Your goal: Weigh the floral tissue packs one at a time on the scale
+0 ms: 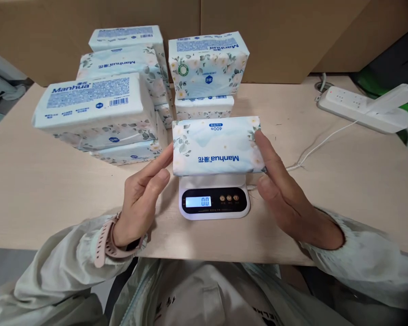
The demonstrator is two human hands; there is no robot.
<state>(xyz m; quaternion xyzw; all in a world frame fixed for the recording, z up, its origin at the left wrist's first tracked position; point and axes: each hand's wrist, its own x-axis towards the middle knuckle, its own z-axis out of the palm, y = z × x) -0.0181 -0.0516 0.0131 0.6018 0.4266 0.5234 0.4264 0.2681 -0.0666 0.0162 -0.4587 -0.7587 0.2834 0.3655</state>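
A white and pale-blue tissue pack [219,146] with printed flowers lies flat over a small white scale [214,214], hiding its plate. The scale's lit display reads 0.0. My left hand [141,203] is at the pack's left end, fingers along its side. At the right end, my right hand [285,197] has its fingers against the side and corner. The pack is held between both hands; whether it rests on the plate I cannot tell.
Several similar packs [91,99] are stacked at the back left. Two more [209,63] stand behind the scale. A white power strip [360,108] with a cable lies at the right. Brown cardboard [258,40] stands along the table's back edge.
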